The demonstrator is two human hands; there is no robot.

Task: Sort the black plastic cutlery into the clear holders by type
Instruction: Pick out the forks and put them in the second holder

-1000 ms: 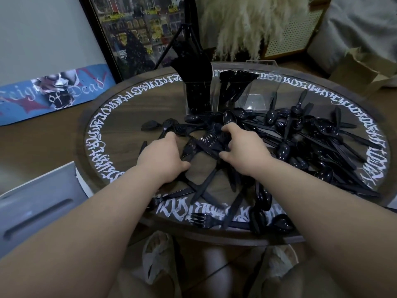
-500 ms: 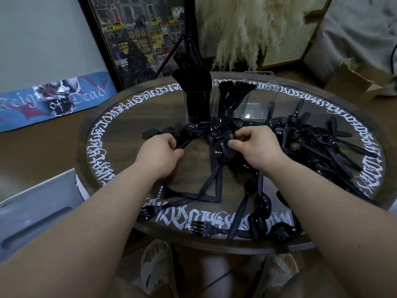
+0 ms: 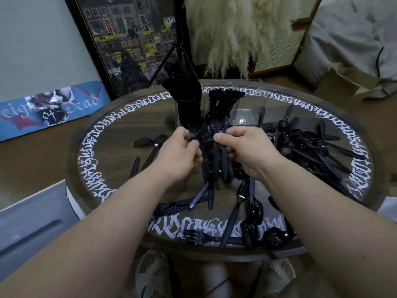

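Note:
Above the middle of the round table [image 3: 120, 134], my left hand [image 3: 182, 151] and my right hand [image 3: 247, 149] together grip a bunch of black forks [image 3: 211, 143], tines up and handles hanging down. Behind them stand the clear holders: the left one [image 3: 189, 104] is packed with black cutlery, the middle one [image 3: 223, 100] holds forks, and the right one [image 3: 247, 112] looks bare. Loose black spoons [image 3: 305, 138] lie heaped to the right. More forks, knives and spoons [image 3: 242, 229] lie along the table's near edge.
A framed picture [image 3: 129, 39] and pampas grass [image 3: 232, 35] stand behind the table. A skateboard deck [image 3: 47, 108] leans at the left, and a cardboard box [image 3: 343, 82] sits at the right. A grey bin [image 3: 28, 229] is at my near left. Slippered feet [image 3: 150, 274] show under the table.
Both hands gathered forks from the pile and lifted them off the table, drawing together. The bunch now hangs between them in front of the holders.

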